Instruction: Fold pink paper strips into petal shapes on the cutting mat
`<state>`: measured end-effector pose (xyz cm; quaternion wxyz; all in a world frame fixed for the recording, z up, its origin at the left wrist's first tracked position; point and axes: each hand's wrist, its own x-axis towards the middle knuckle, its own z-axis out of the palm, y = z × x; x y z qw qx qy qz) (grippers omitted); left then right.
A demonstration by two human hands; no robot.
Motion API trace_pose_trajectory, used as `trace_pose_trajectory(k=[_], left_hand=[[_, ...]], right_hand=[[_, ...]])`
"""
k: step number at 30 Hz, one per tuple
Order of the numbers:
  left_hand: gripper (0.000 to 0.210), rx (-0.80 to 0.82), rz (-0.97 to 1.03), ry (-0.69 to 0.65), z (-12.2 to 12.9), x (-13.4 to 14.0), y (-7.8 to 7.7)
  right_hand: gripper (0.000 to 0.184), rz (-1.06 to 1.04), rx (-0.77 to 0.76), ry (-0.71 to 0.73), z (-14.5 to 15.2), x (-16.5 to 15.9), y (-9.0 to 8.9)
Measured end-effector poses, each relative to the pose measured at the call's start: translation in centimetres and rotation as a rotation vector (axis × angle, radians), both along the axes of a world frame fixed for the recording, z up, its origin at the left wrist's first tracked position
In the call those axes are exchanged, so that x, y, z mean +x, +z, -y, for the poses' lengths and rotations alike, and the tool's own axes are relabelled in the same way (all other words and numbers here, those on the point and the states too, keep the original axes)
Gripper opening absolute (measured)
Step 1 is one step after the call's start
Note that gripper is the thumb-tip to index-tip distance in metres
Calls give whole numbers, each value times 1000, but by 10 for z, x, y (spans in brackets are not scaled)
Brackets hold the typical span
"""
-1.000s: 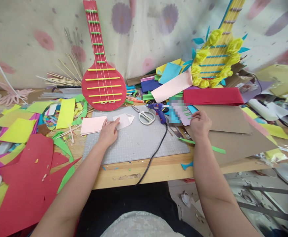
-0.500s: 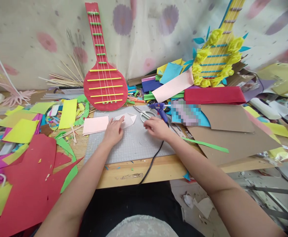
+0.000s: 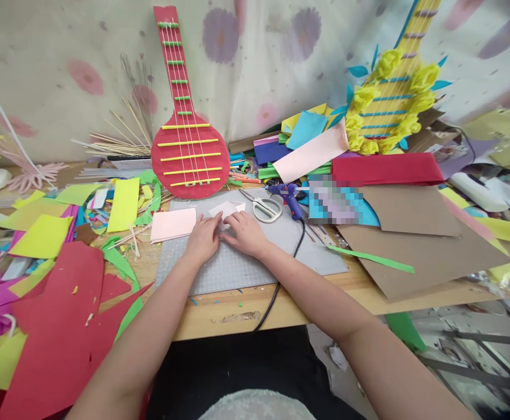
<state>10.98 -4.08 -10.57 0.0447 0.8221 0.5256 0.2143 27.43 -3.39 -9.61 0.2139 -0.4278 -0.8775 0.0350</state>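
Both hands meet at a small folded sheet of thin white paper [image 3: 226, 207] lying on the grey cutting mat [image 3: 197, 271]. My left hand [image 3: 204, 239] holds the sheet's near left side down, its fingers close together. From the right, my right hand [image 3: 246, 234] rests over the near edge, thumb and fingers apart. Fingers cover part of the paper. Left of it lies a stack of pale pink paper [image 3: 173, 225]. White-handled scissors [image 3: 268, 217] lie just beyond my right hand, beside a blue glue gun [image 3: 293, 204].
A red cardboard lute [image 3: 190, 169] leans on the back curtain; a yellow flowered one [image 3: 383, 111] stands right. Red sheets [image 3: 57, 309] and scraps crowd the left. Brown cardboard [image 3: 416, 256] lies right. The glue gun's black cord [image 3: 276, 291] crosses the mat and the table's front edge.
My right hand has moved left from beside the scissors to the white paper, leaving the scissor handles in full view. My left hand stays at the paper. The view has shifted slightly.
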Motion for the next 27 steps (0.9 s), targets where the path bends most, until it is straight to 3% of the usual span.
trace_pose_trajectory(k=[8,14,20,27], left_hand=[[60,11,42,10,1,-1,1],[59,-37,159,45,4,-5,7],[62,-106,235,74,3,-7,9],[63,-142,277,46,6,-4,11]], right_hand=[[37,29,-40,-58,-4,2,-5],[18,63,-48,-81,-10,0,-8],[25,63,-37,-87,-13,2,-10],[20,49,-4,-57,-11,0,-6]])
